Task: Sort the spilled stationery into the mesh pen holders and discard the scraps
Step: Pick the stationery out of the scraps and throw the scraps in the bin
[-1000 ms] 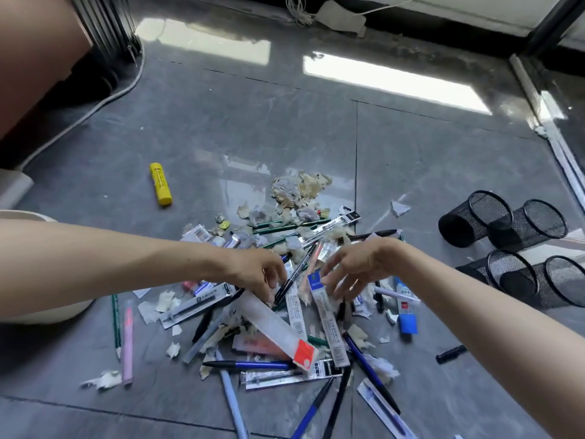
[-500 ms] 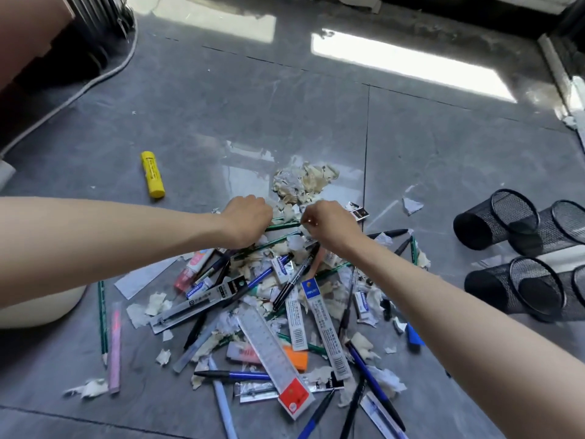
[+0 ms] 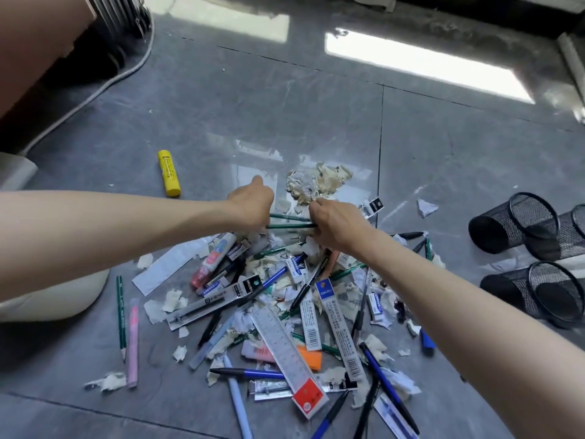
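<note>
Nearest: flat clear plastic ruler with red end (image 3: 289,353) atop jumbled heap of slim pens, barcoded refill packs and ragged torn paper scraps (image 3: 172,301) on glossy grey tile floor (image 3: 285,106). Right, on their sides: black wire-mesh cylinder pen holders (image 3: 512,226), well apart from heap. At heap's far edge: left hand (image 3: 250,205) and right hand (image 3: 335,226), both fisted, gripping opposite ends of 2 thin green pencils (image 3: 291,221). Farther: crumpled cream paper mound (image 3: 316,185); smooth yellow cylindrical stick (image 3: 169,173) alone, left.

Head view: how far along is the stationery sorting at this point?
Barely started. Done: nothing visible; the mesh pen holders lie tipped over, seemingly empty. In hand: left hand and right hand hold two green pencils. Left: pens, ruler and paper scraps litter the floor.
</note>
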The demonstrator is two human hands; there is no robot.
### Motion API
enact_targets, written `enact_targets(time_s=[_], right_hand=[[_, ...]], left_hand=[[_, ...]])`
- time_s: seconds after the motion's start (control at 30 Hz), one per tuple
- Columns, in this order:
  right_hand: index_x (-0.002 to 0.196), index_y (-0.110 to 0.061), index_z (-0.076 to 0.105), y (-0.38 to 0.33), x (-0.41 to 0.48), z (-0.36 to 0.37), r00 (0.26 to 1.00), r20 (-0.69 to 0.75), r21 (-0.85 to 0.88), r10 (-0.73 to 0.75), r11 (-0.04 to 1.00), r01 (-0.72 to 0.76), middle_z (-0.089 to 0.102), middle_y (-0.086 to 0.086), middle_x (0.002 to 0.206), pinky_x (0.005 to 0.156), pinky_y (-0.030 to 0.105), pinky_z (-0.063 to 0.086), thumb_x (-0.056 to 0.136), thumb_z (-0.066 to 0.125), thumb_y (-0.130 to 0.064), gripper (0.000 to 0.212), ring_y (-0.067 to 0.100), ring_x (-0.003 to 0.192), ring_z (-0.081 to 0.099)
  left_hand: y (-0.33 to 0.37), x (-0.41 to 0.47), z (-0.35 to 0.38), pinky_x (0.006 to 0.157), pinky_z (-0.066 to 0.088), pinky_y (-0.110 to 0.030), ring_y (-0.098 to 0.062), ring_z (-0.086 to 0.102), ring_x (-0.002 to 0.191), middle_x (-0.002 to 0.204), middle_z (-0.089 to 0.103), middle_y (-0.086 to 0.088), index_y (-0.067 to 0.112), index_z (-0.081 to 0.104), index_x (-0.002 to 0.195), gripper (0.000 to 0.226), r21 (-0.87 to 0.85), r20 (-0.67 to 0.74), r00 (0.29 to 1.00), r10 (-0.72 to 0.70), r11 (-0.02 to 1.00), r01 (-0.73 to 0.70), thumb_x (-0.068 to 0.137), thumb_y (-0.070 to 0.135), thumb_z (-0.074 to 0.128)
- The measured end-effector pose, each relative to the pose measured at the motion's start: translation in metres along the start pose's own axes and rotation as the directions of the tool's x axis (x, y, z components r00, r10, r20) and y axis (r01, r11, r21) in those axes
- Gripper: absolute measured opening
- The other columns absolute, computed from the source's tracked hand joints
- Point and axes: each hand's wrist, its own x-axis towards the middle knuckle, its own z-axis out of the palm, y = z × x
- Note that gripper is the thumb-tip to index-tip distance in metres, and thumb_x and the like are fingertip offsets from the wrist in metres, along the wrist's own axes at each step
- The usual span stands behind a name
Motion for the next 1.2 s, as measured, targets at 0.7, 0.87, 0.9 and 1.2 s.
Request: enact_targets(time_s=[0.7, 0.87, 0.9, 1.2], right_hand=[[0.101, -0.006, 0.053, 0.002, -0.075, 0.012, 0.989, -0.105, -0.103, -0.109, 0.99, 0.098, 0.051, 0.005, 0.071, 0.043, 0.021, 0.035, 0.096, 0.049, -0.012, 0.008, 0.011, 0.047, 0.041], [0.09, -0.002, 0.064, 0.011, -0.095, 0.002, 0.928, -0.241, -0.259, -0.284, 0.94, 0.221, 0.061, 0.012, 0.085, 0.038, 0.016, 0.033, 0.077, 0.068, -0.006, 0.015, 0.012, 0.051, 0.048], [0.093, -0.002, 0.064, 0.011, -0.1, 0.003, 0.919, -0.24, -0.27, -0.312, 0.931, 0.245, 0.059, 0.009, 0.078, 0.039, 0.015, 0.028, 0.076, 0.065, -0.005, 0.017, 0.01, 0.049, 0.043], [0.089, -0.012, 0.041, 0.008, -0.124, 0.025, 0.829, -0.149, -0.219, -0.538, 0.836, 0.503, 0.052, 0.002, 0.071, 0.033, 0.023, 0.039, 0.095, 0.037, -0.038, 0.027, 0.01, 0.054, 0.036]], left_hand=[[0.016, -0.072, -0.006, 0.045, 0.039, -0.022, -0.012, 0.046, 0.056, 0.081, 0.047, -0.003, 0.009, 0.046, 0.088, 0.01, -0.656, 0.561, 0.808, 0.181, 0.693, 0.3, 0.098, 0.01, 0.047], [0.019, -0.076, 0.002, 0.045, 0.039, -0.021, -0.012, 0.045, 0.056, 0.079, 0.048, -0.003, 0.011, 0.047, 0.09, 0.007, -0.712, 0.484, 0.862, 0.152, 0.64, 0.287, 0.097, 0.013, 0.049], [0.018, -0.076, 0.003, 0.044, 0.038, -0.021, -0.012, 0.044, 0.053, 0.079, 0.051, -0.003, 0.011, 0.049, 0.092, 0.006, -0.717, 0.47, 0.87, 0.151, 0.64, 0.276, 0.097, 0.013, 0.049], [0.031, -0.087, 0.015, 0.047, 0.041, -0.022, -0.014, 0.052, 0.046, 0.086, 0.069, -0.006, 0.012, 0.051, 0.097, 0.008, -0.609, 0.564, 0.772, 0.293, 0.779, 0.15, 0.098, 0.02, 0.049]])
